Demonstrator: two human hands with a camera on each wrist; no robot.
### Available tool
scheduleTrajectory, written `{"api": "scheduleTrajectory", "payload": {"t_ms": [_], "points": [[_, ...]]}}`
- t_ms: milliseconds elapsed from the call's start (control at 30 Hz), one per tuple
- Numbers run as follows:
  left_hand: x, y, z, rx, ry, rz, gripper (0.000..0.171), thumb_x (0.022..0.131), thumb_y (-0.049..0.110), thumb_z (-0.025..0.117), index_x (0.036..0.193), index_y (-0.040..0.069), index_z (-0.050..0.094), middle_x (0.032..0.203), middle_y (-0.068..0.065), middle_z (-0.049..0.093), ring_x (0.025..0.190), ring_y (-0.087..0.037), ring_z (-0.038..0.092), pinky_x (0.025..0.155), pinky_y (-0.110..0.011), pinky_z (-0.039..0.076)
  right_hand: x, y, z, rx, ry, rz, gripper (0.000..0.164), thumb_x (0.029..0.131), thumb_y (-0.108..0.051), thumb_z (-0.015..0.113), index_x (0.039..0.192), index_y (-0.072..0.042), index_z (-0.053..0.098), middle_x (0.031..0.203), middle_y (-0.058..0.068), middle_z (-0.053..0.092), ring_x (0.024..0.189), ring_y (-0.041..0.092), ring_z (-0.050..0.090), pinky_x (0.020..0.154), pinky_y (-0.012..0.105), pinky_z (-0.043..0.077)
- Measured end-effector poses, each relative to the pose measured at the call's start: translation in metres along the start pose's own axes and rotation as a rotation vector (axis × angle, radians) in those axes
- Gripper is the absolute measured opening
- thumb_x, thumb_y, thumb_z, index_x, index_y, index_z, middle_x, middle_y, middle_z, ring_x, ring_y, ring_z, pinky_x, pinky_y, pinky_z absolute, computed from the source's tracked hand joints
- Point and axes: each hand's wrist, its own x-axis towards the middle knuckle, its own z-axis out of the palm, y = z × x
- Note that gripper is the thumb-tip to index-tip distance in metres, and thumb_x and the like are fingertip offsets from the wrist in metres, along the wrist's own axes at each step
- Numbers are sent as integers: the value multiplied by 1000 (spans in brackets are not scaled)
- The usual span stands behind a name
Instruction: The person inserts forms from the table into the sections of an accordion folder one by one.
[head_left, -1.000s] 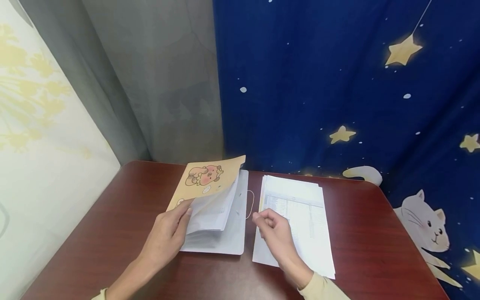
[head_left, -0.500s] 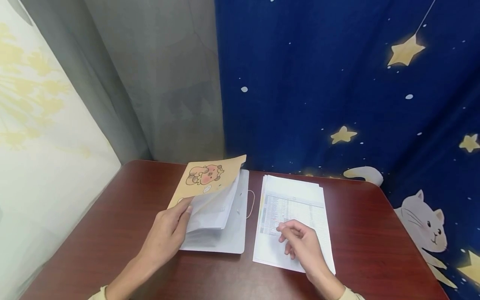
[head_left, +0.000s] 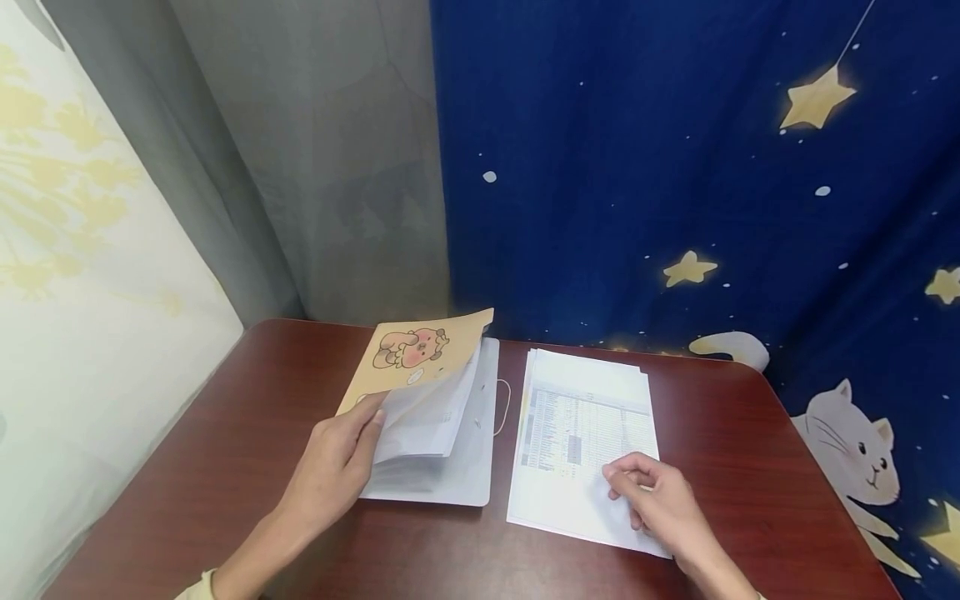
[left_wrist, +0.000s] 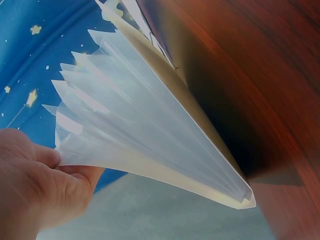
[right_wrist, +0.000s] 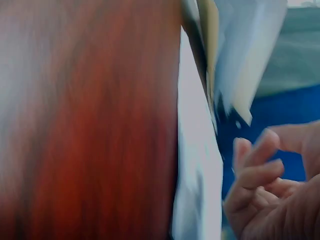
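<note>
My left hand point(head_left: 333, 462) pinches the edge of a folder point(head_left: 431, 379) with a tan cartoon-animal cover, holding it partly lifted. Several clear plastic sleeves point(left_wrist: 115, 95) fan out inside the folder in the left wrist view, and white sheets show within. Its pale back cover point(head_left: 468, 475) lies on the table. To the right, a stack of printed papers point(head_left: 551, 500) lies flat, the top sheet bearing a table of small text. Above the lower right part of the stack is my right hand point(head_left: 656, 496), fingers loosely bent with nothing between them.
A thin cord loop point(head_left: 507, 408) sticks out from the folder's right edge toward the papers. Both lie on a dark red wooden table point(head_left: 247, 417). Behind its far edge hang a grey curtain point(head_left: 337, 167) and a blue star-patterned curtain point(head_left: 555, 208).
My right hand has moved right and toward me, from beside the cord to over the papers' lower right, uncovering the printed table. My left hand and the folder have stayed in place.
</note>
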Motion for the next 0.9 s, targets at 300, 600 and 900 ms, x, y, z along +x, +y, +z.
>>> {"api": "scheduleTrajectory", "payload": {"t_ms": [300, 600, 900], "points": [[1, 0, -1, 4, -5, -8, 36, 106, 5, 58, 135, 23, 69, 120, 6, 77, 99, -9, 69, 91, -8, 44, 0, 14, -30, -484, 106, -28, 37, 92, -50, 79, 103, -14, 74, 83, -3, 75, 67, 14, 62, 64, 31, 42], [0, 1, -1, 6, -11, -15, 36, 106, 6, 58, 136, 24, 69, 121, 5, 77, 98, -9, 68, 90, -8, 44, -1, 23, -36, -698, 95, 49, 67, 83, -70, 77, 102, -7, 67, 80, 2, 65, 68, 20, 54, 58, 34, 38], [0, 1, 0, -6, -16, -19, 38, 106, 6, 57, 140, 21, 68, 126, 4, 76, 108, -12, 71, 97, -5, 41, 3, 23, -37, -743, 81, 87, 82, 80, -81, 72, 102, -2, 67, 74, 4, 62, 66, 23, 52, 58, 36, 38]]}}
